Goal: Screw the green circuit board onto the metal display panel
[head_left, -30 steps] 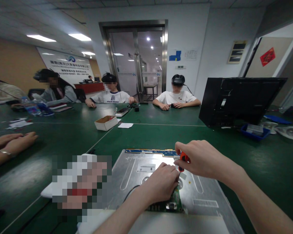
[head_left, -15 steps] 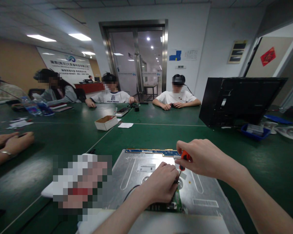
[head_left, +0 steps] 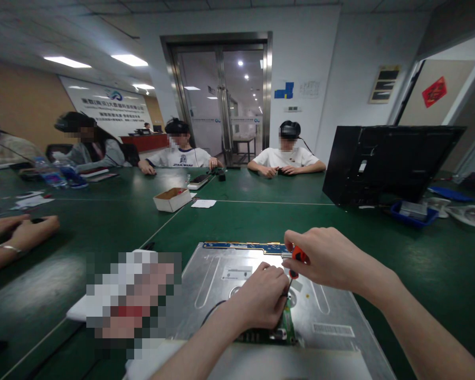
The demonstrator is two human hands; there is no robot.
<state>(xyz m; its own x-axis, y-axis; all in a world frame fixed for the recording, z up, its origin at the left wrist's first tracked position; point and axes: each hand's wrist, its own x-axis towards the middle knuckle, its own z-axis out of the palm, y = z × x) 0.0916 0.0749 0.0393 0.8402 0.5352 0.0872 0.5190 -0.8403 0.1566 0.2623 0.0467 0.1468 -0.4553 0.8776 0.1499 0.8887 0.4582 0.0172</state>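
A silver metal panel [head_left: 332, 311] lies in front of me, with a narrow blue circuit strip [head_left: 241, 246] along its far edge. My right hand [head_left: 320, 258] grips a red-and-black screwdriver [head_left: 298, 254], its shaft slanting down beside the fingers of my left hand. On the panel, my left hand [head_left: 263, 295] is closed over the far part of a green circuit board [head_left: 288, 322]; what its fingers hold is hidden. The screwdriver's tip is also hard to see near those fingers. A dark cable curves out left of my left wrist.
A black monitor [head_left: 391, 163] stands at the right beside a blue tray [head_left: 414, 214]. An open box [head_left: 172, 200] and white paper [head_left: 203, 203] lie beyond the panel. Another person's hands [head_left: 31, 232] rest at the left. People sit across the green table [head_left: 261, 216].
My right hand and the screwdriver have shifted very slightly left. My left hand has barely moved. The other person's hands at the left have moved slightly right.
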